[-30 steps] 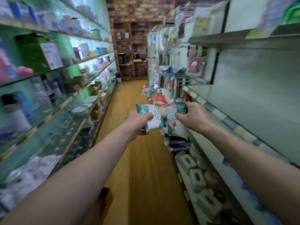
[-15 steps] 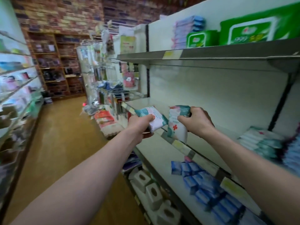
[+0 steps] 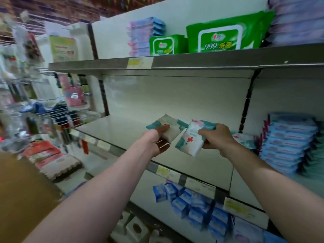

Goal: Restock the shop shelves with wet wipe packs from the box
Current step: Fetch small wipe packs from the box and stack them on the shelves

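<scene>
Two hands meet at the frame's centre above the pale grey metal shelf: the left hand grasps a teal-and-white plastic wet wipe pack, the right hand grasps a tilted red-cross wet wipe pack just beside it

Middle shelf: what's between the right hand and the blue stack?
Head view: a teal-white pack lies on the shelf between the right hand and the blue stack.
</scene>
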